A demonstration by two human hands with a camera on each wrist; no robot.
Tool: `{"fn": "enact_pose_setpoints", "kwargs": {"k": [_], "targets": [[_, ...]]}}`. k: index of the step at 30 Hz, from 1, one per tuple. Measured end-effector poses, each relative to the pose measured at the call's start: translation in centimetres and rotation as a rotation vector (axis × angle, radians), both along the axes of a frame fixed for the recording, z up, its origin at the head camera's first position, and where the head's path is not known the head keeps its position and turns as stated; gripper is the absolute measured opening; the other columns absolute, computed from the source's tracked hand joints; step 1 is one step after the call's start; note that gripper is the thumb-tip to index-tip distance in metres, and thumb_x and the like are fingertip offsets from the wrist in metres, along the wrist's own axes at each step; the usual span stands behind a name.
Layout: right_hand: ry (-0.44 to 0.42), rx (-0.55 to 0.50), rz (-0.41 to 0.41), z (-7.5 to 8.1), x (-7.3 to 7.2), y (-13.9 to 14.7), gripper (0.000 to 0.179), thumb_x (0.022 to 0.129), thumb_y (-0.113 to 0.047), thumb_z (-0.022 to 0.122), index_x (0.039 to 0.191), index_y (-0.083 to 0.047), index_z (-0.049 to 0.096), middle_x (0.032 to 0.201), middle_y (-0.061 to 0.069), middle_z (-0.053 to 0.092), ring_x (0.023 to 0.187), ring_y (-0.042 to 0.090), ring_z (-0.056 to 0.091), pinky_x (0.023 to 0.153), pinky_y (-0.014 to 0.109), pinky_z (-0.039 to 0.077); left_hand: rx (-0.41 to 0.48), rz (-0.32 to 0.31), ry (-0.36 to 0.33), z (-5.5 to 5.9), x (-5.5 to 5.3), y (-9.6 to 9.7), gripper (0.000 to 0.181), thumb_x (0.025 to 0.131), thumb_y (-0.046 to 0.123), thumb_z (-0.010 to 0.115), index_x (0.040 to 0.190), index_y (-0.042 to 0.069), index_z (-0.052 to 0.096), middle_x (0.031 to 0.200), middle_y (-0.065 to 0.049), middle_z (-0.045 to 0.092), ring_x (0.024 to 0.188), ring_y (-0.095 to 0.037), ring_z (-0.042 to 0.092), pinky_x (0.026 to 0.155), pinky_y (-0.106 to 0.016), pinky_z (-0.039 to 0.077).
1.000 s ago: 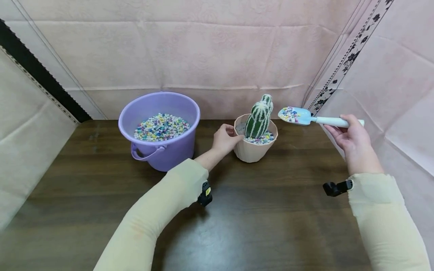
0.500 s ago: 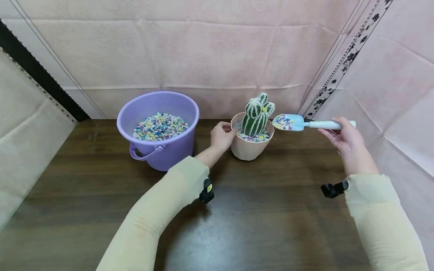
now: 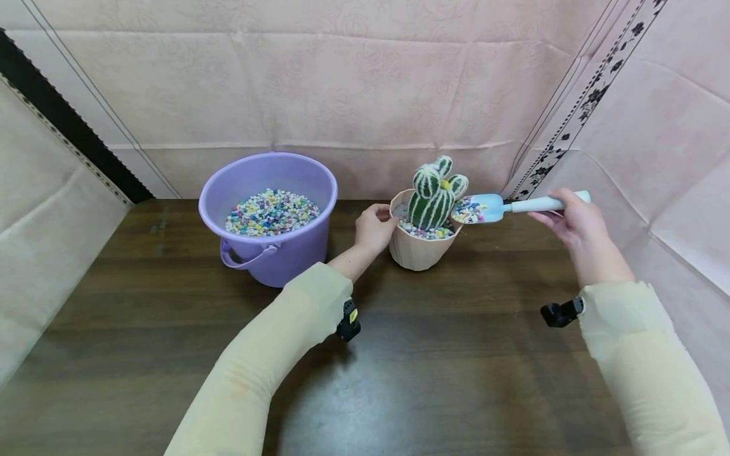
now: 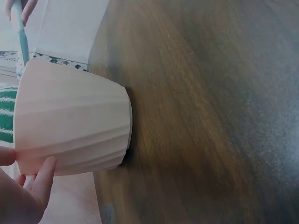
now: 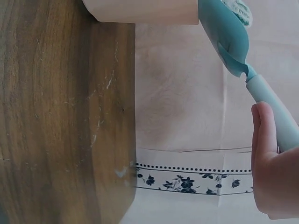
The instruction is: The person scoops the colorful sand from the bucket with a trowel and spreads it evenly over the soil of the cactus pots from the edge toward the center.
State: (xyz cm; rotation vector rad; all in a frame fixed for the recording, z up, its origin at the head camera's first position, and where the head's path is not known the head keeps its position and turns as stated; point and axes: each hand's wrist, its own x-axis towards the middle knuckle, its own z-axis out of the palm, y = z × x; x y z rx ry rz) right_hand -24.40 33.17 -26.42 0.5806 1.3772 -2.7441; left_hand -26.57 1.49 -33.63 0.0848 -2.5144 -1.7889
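Note:
A pale beige flowerpot stands on the table, holding a green, white-striped knitted cactus with a yellow flower, and colourful pebbles around its base. My left hand pinches the left rim of the pot; in the left wrist view, one finger lies along the outer wall. My right hand grips the handle of a light blue garden trowel held level. Its blade, bearing pebbles, overlaps the pot's right rim beside the cactus. In the right wrist view the blade's underside shows.
Left of the pot is a purple bucket, partly filled with similar coloured pebbles, its handle hanging at the front. The brown wooden table ends at a pale cloth backdrop behind and at the sides.
The right hand has carried the loaded trowel left and slightly down to the pot's rim. The cactus has turned and its side arms and yellow flower now show. The left hand stays at the pot.

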Motion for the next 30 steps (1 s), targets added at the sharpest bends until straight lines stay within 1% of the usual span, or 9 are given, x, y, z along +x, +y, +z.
{"fn": "enact_pose_setpoints", "kwargs": {"k": [2,5,11,14,19,26,30], "targets": [[0.005,0.035,-0.010,0.3,-0.1,-0.3,0.017,0.086,0.003,0.061,0.090,-0.005,0.046,0.090,0.010,0.052,0.071,0.025,0.068,0.072,0.039,0.059,-0.003,-0.001,0.006,0.0,0.0,0.0,0.030,0.089,0.012,0.061,0.117,0.001,0.061,0.113,-0.014,0.066,0.107,-0.023,0.061,0.088,-0.031,0.054],[0.019,0.076,-0.023,0.6,-0.1,-0.8,0.021,0.085,0.004,0.061,0.092,-0.006,0.044,0.090,0.009,0.049,0.069,0.024,0.068,0.072,0.038,0.059,-0.006,-0.002,0.012,0.0,0.0,0.0,0.029,0.089,0.012,0.061,0.117,0.002,0.061,0.113,-0.013,0.066,0.107,-0.022,0.061,0.089,-0.031,0.054],[0.082,0.174,-0.007,1.2,-0.2,-1.4,0.013,0.087,0.004,0.057,0.086,-0.003,0.046,0.070,0.008,0.059,0.063,0.021,0.069,0.064,0.033,0.060,-0.003,-0.005,0.015,0.0,0.0,0.0,0.029,0.090,0.012,0.060,0.117,0.002,0.061,0.113,-0.013,0.066,0.107,-0.022,0.061,0.089,-0.031,0.054],[0.101,0.212,0.000,1.4,-0.1,-1.6,0.011,0.087,0.004,0.056,0.080,-0.002,0.049,0.066,0.008,0.062,0.062,0.019,0.069,0.062,0.032,0.060,-0.002,-0.006,0.013,-0.1,0.0,0.0,0.029,0.090,0.013,0.060,0.117,0.002,0.061,0.113,-0.013,0.065,0.107,-0.022,0.060,0.090,-0.030,0.053],[0.108,0.275,0.010,2.0,-0.3,-2.2,0.013,0.086,0.003,0.058,0.077,-0.003,0.052,0.066,0.006,0.065,0.061,0.017,0.069,0.061,0.031,0.060,-0.009,-0.009,0.015,-0.1,0.0,0.0,0.030,0.090,0.013,0.060,0.118,0.002,0.060,0.114,-0.013,0.065,0.108,-0.022,0.061,0.089,-0.029,0.053],[0.103,0.384,-0.006,2.6,-0.6,-2.8,0.011,0.085,0.001,0.062,0.080,-0.004,0.054,0.066,0.004,0.062,0.060,0.015,0.068,0.061,0.028,0.059,0.002,-0.014,0.008,0.0,0.0,0.0,0.030,0.091,0.012,0.059,0.119,0.002,0.059,0.115,-0.013,0.065,0.108,-0.022,0.060,0.089,-0.030,0.054],[0.106,0.410,-0.013,2.8,-0.8,-3.1,0.011,0.084,0.000,0.062,0.082,-0.005,0.052,0.066,0.003,0.062,0.060,0.014,0.068,0.060,0.028,0.059,0.002,-0.021,-0.006,0.1,-0.1,0.0,0.031,0.091,0.012,0.059,0.120,0.002,0.059,0.116,-0.014,0.064,0.109,-0.023,0.060,0.090,-0.030,0.053]]}}
